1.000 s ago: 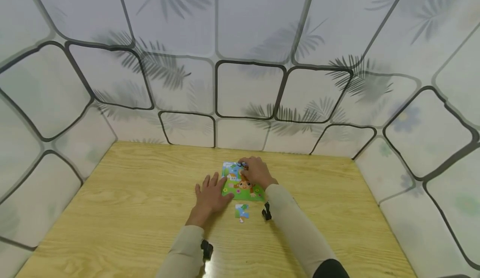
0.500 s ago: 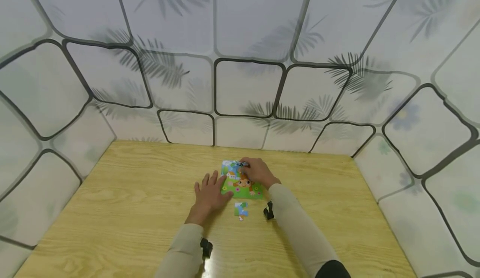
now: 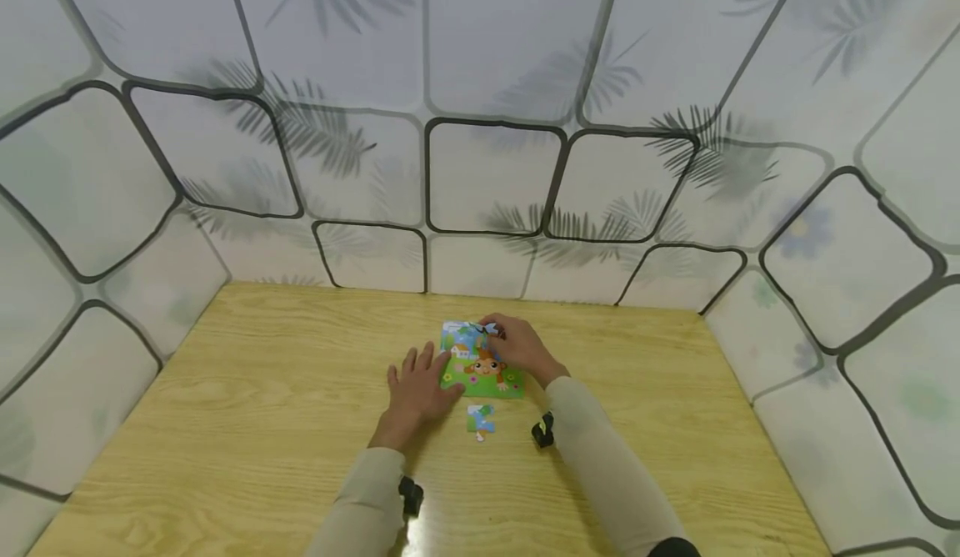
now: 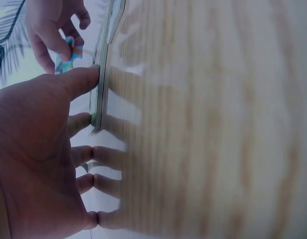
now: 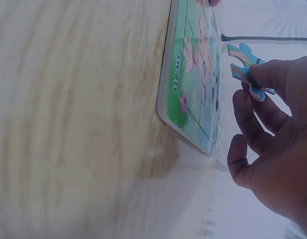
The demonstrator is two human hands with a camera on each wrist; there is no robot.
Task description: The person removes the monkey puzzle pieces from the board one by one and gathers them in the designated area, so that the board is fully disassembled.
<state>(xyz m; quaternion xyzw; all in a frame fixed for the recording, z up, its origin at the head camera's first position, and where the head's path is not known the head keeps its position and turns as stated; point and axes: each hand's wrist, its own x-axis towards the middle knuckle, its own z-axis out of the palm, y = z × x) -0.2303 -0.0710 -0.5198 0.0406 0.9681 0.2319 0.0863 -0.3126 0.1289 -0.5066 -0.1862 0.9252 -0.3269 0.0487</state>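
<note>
while right hand (image 3: 519, 343) pinches jigsaw piece (image 5: 243, 54) above monkey puzzle board (image 3: 480, 383), left hand (image 3: 418, 388) touches edge, fingers spread; lopsided push could slide board, jamming piece.

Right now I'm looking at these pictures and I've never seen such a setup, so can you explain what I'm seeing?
There's no machine here, just one person's left hand and right hand, both bare. The wide picture comes from a camera on the head, looking forward and down; the others come from a camera on each wrist, where the table looks tipped on its side. On it lies a puzzle with a monkey picture; below that in the wide picture lies at least one loose bit. The left hand is spread, its thumb touching the puzzle. The right hand pinches a small piece, mostly blue with some orange, above the puzzle.
</note>
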